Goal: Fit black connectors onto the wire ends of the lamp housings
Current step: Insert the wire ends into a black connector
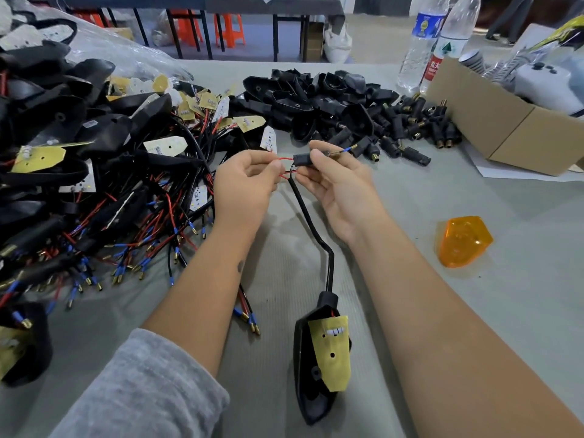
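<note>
A black lamp housing [308, 390] with a yellow board [333, 352] lies near the table's front edge. Its black sleeved cable [311, 216] runs up to my hands. My left hand [245, 181] pinches the thin red wire [284, 159] of that cable. My right hand [338, 181] grips a black connector [301, 159] with the wire threaded through it. A brass threaded end and a blue-tipped terminal [346, 149] stick out past my right fingers. A heap of loose black connectors [407, 128] lies beyond my right hand.
A tangled heap of wired housings [79, 172] fills the left. Empty black housings [316, 96] are piled at the back centre. An orange lens [463, 241] lies at the right, a cardboard box [505, 128] and two water bottles [436, 42] behind it.
</note>
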Demonstrator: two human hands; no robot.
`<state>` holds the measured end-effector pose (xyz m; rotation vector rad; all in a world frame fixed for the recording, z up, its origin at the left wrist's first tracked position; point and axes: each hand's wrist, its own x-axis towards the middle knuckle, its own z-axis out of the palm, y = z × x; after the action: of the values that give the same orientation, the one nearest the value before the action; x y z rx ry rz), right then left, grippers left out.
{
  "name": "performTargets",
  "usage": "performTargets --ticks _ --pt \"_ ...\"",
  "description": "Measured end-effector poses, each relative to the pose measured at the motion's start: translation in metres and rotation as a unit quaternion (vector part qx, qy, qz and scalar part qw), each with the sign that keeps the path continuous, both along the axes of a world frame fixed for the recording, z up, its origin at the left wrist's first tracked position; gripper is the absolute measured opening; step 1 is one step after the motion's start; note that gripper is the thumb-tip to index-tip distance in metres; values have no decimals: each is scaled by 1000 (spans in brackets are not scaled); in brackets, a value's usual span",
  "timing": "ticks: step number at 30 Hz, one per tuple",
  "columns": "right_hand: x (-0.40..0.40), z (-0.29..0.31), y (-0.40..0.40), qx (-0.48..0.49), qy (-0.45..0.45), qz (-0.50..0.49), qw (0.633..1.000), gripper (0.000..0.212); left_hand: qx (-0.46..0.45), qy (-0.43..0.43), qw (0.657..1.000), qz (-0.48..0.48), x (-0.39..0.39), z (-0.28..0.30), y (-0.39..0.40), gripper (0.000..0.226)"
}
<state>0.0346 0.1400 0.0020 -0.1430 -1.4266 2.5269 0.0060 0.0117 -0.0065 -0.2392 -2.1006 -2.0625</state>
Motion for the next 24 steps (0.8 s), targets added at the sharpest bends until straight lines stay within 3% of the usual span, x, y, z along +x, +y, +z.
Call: performTargets --ticks 12,18,24 --pt "3 1 -3 63 -6 -3 998 11 -53 35 998 -29 3 2 2 23" --pt "0 3 -3 17 -15 -9 1000 9 -41 16 999 -22 2 2 1 5" --pt "0 1 -5 35 -9 -13 999 8 -42 28 998 -43 5 2 1 16"
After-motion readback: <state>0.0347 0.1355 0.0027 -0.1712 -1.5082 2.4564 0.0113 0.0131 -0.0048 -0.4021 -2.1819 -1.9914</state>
